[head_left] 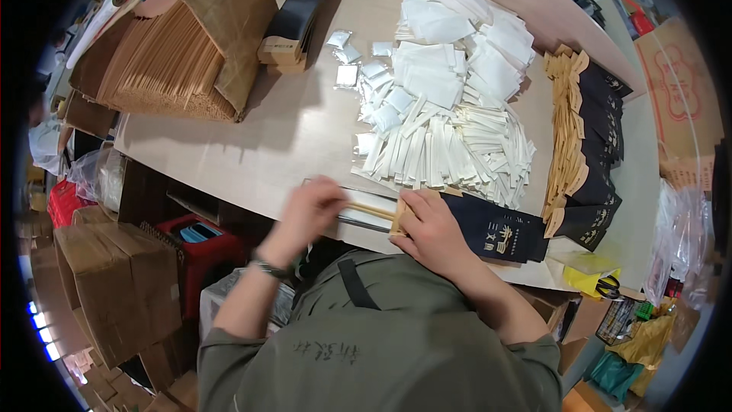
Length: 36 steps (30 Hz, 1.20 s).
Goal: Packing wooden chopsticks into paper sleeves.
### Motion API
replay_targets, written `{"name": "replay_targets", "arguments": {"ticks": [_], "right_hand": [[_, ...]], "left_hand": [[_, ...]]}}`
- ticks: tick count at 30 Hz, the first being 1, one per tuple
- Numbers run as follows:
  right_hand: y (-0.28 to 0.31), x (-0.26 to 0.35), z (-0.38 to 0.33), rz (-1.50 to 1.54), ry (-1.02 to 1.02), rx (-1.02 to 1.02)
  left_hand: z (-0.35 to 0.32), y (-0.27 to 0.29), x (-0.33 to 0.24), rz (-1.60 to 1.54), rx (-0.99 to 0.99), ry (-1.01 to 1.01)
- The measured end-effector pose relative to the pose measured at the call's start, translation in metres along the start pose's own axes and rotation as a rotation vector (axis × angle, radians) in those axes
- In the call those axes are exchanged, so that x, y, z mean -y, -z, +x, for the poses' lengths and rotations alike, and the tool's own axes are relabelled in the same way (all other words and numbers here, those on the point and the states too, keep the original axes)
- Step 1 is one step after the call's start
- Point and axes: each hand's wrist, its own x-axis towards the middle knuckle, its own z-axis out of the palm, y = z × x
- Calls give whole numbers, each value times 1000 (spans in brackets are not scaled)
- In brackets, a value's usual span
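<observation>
A long pale table (252, 145) carries everything, largest first: a big heap of loose wooden chopsticks (164, 65) at its far left, then a wide mound of white paper packets (450, 99) in the middle, then a row of dark sleeves (591, 152) fanned along the right side. At the near edge lies one dark paper sleeve (499, 233), its open mouth to the left, directly under and just right of the right hand (431, 233), which presses down on it with fingers curled. The left hand (309, 214), just left of the mouth, pinches a pair of chopsticks (371, 210) whose tips reach the sleeve.
</observation>
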Motion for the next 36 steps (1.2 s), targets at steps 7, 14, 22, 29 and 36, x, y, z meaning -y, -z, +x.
{"name": "replay_targets", "arguments": {"ticks": [7, 14, 22, 29, 36], "right_hand": [[4, 3, 0, -113, -116, 21], [19, 0, 6, -23, -73, -70], [126, -95, -16, -162, -376, -173], [69, -62, -56, -183, -6, 175], [40, -32, -38, -160, -98, -7]], "left_hand": [[8, -40, -14, -25, -287, 118], [2, -36, -68, 18, 78, -164], [24, -9, -47, 464, 91, -34], [23, -64, -79, -257, 642, -118], [23, -49, -84, -140, 662, 111]]}}
